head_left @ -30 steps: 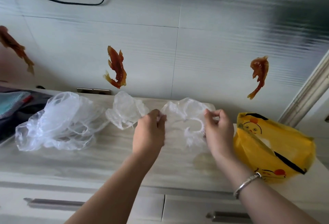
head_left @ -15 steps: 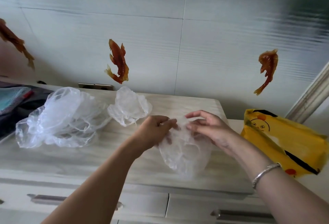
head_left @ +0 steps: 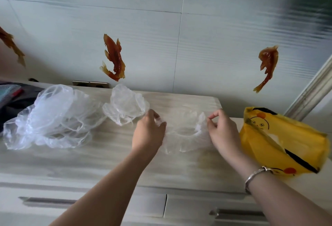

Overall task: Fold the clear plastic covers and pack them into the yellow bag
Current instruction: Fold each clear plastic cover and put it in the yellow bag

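A clear plastic cover (head_left: 185,136) with a gathered elastic rim is stretched flat between my hands over the wooden top. My left hand (head_left: 149,132) pinches its left edge, and my right hand (head_left: 221,130) pinches its right edge. The yellow bag (head_left: 280,141), printed with a chick face, lies open just right of my right hand. Another crumpled clear cover (head_left: 125,105) sits behind my left hand. A bigger heap of clear covers (head_left: 52,118) lies at the left.
The pale wooden cabinet top (head_left: 107,163) has drawers with metal handles (head_left: 46,201) below its front edge. Dark and teal items (head_left: 10,96) lie at the far left. The tiled wall carries orange fish stickers (head_left: 113,57). A door frame (head_left: 310,96) stands at the right.
My hands have drawn apart, spreading the cover wide and flat; half a second ago they met near the middle with the cover hanging bunched below them.
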Tool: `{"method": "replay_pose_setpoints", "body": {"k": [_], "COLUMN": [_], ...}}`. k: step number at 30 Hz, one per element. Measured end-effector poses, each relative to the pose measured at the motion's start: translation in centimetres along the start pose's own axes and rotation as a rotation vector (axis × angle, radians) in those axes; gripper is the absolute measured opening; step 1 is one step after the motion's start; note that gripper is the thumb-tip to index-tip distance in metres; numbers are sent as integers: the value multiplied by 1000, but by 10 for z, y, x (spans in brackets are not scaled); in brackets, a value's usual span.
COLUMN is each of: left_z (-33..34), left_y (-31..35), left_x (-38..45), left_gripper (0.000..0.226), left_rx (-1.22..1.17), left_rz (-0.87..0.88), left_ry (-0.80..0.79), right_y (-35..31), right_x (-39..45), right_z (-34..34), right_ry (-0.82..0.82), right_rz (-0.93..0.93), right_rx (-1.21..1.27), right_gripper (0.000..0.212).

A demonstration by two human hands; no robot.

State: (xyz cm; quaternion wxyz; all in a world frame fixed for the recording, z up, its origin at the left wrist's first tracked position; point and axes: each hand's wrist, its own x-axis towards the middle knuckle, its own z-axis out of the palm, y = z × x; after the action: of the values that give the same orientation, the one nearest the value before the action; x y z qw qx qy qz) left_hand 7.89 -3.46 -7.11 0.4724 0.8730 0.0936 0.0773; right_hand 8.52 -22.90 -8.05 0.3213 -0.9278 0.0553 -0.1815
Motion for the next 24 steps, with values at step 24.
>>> {"method": "replay_pose_setpoints", "body": {"k": [24], "left_z": [6], "left_y": [-22], "left_x": [-32], "left_gripper": [50], "left_rx": [367], "left_rz": [372], "left_ry": [-336], "right_y": [13], "right_x": [-30], "right_z": [-17], "right_ry": [-498], "right_rz": [-456], "right_rx": [-263], "right_gripper": [54]}}
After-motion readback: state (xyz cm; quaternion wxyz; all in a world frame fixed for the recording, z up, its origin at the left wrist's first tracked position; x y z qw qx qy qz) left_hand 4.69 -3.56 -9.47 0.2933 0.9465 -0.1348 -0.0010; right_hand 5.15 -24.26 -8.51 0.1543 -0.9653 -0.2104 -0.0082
